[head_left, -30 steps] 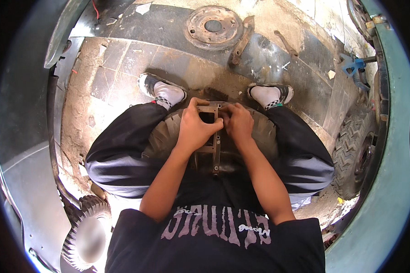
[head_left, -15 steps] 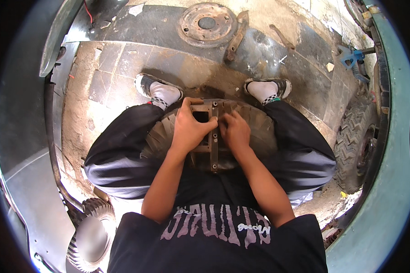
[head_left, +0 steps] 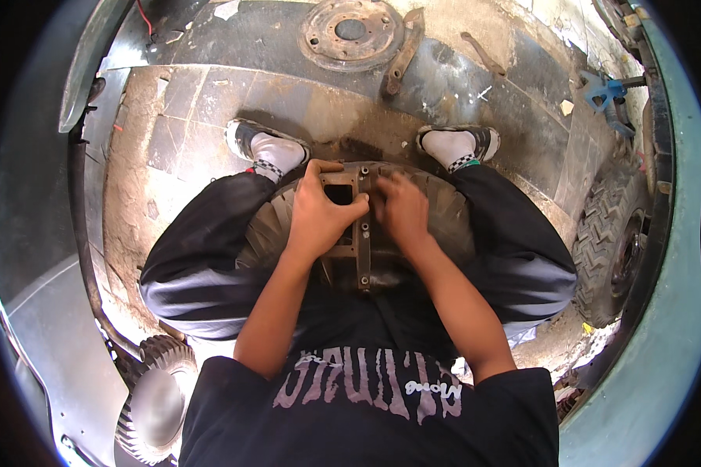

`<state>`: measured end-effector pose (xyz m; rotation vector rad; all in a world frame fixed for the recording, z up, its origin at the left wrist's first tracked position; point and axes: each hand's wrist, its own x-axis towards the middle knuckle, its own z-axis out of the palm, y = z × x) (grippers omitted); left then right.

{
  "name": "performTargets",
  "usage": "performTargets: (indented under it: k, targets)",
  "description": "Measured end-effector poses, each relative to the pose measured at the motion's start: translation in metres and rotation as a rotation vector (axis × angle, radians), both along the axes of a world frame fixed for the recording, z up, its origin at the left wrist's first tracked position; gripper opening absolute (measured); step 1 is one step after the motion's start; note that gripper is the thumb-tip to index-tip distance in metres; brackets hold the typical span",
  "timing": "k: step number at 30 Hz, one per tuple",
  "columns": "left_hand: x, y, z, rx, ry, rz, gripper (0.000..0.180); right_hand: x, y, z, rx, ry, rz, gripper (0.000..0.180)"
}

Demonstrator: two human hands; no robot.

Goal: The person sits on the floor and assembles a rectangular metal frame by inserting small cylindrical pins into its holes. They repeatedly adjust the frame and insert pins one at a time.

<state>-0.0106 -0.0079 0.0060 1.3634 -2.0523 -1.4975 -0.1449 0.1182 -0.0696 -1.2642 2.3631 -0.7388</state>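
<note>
A tire (head_left: 269, 233) lies between my legs, with a rusty metal frame (head_left: 343, 251) with rectangular openings over its middle. Along the frame's right side runs a narrow metal bar (head_left: 364, 261) with several bolts standing in it. My left hand (head_left: 317, 214) grips the frame, its index finger over the far end and its thumb reaching across to the bar. Just right of the bar is my right hand (head_left: 402, 208), fingers curled in close to the bolts. Motion smears those fingertips, and whatever they hold, if anything, cannot be made out.
Beyond my feet lie a rusty wheel rim (head_left: 343, 48), a flat metal bar (head_left: 403, 58) and a curved metal piece (head_left: 483, 54). A blue jack-like tool (head_left: 606, 95) and a treaded tire (head_left: 604, 241) are at right. A small wheel (head_left: 167, 358) stands at lower left.
My right hand has moved slightly toward the far end of the bar, its fingers blurred. My left hand keeps its grip on the frame. The whole view has shifted a little.
</note>
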Motion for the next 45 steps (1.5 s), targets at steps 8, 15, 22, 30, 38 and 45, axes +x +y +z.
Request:
performTargets:
  k: [8,15,22,30,38,45]
  targets:
    - [0.001,0.003,-0.004,-0.095,-0.002,-0.028,0.064,0.011,0.009,0.002,0.037,-0.017,-0.045,0.012]
    - [-0.001,-0.001,-0.003,-0.078,-0.030,-0.024,0.063,0.006,-0.009,-0.005,0.002,0.006,-0.073,0.011]
    - [-0.001,0.002,-0.004,-0.051,-0.037,-0.004,0.062,-0.002,-0.011,0.005,0.010,0.036,-0.017,0.011]
    - [-0.002,0.005,-0.003,-0.059,0.034,0.014,0.067,0.009,0.023,0.018,0.105,-0.059,0.044,0.008]
    - [-0.001,0.001,-0.004,-0.030,0.022,0.009,0.065,0.005,0.004,0.002,0.063,0.032,0.035,0.013]
    - [-0.003,-0.003,-0.007,-0.112,0.020,0.000,0.063,-0.007,-0.020,0.008,-0.006,0.026,0.010,0.014]
